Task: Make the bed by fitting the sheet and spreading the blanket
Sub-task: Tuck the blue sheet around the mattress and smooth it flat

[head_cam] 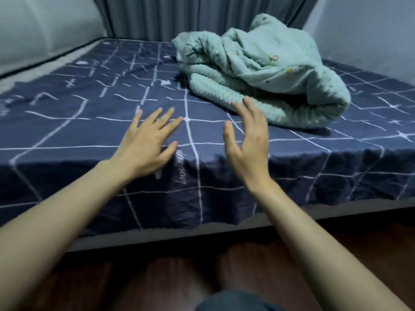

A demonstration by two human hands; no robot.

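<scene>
Dark blue sheet (94,122) with white lines covers bed, hangs over near edge. Green blanket (265,72) bunched in heap, upper right of frame. Left hand (148,142) flat on sheet, fingers spread. Right hand (249,140) mid-frame, fingers apart, holding nothing, just beside blanket.

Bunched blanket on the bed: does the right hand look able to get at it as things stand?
Probably yes. The right hand is open, with its fingertips close to the near edge of the green blanket, and only bare navy sheet lies between. The left hand rests off to the side.
</scene>
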